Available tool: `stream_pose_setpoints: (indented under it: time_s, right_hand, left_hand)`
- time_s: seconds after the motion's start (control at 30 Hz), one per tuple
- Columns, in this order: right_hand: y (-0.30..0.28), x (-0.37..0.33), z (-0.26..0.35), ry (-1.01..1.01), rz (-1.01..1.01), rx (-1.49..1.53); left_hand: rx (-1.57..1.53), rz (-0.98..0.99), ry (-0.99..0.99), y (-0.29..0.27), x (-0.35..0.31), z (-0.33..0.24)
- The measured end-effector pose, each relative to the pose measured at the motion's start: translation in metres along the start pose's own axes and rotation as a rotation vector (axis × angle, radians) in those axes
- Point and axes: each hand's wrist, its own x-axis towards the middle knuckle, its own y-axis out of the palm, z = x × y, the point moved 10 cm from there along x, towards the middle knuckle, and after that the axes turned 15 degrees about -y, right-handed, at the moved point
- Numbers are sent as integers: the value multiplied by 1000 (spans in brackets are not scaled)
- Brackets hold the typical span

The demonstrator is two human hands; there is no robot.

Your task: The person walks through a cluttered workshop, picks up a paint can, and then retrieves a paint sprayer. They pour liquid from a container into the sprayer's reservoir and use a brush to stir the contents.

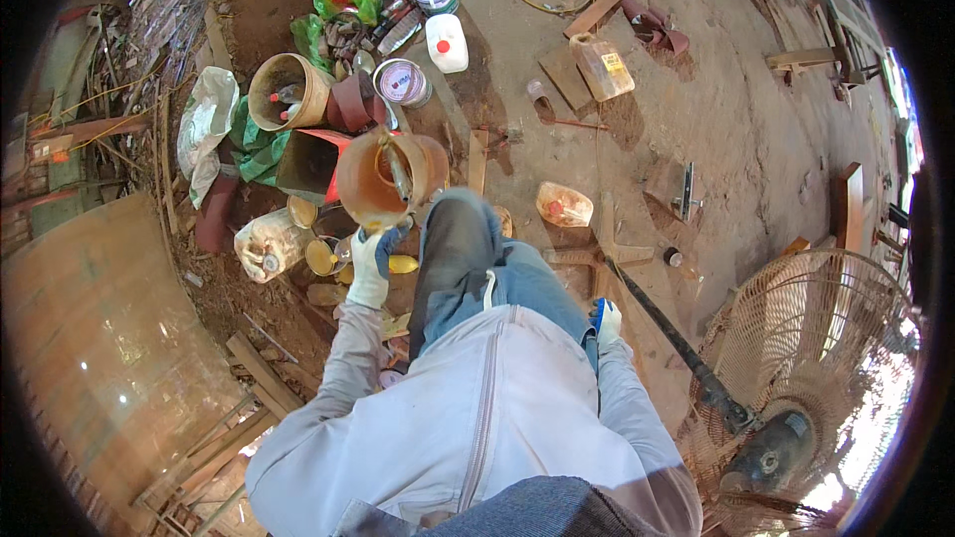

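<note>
1. Orange bucket (370, 179): tilted over the dirt floor, just ahead of the person's raised knee; left hand (370, 264), gloved, its grip closed on the lower rim.
2. Right hand (605, 320): gloved, behind the knee; grip state cannot tell.
3. Progress: pouring apparently under way; a stick stands inside the bucket.
4. Left of bucket: tan pail (286, 89) holding bottles.

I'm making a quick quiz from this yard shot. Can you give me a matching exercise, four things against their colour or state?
Things:
1. bucket
2. jug
3. fan
4. left hand

Descriptions:
A. white with a red cap
B. gloved, at the bucket's lower rim
C. orange, tilted
D. standing at the right, wire grille

Pairs: 1-C, 2-A, 3-D, 4-B
</note>
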Motion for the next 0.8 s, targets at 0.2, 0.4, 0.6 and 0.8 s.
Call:
stream_pose_setpoints:
  time_s: [0.2, 0.4, 0.6, 0.8]
  right_hand:
    - [1, 33, 31, 28, 2, 97]
    - [6, 159, 151, -62, 64, 51]
    - [81, 289, 455, -215, 63, -135]
    - [289, 320, 761, -749, 493, -389]
  left_hand:
    - [-120, 120, 7, -2, 81, -29]
    - [-284, 82, -27, 4, 142, -58]
    - [323, -229, 174, -1, 185, -107]
    - [600, -510, 257, 32, 210, -131]
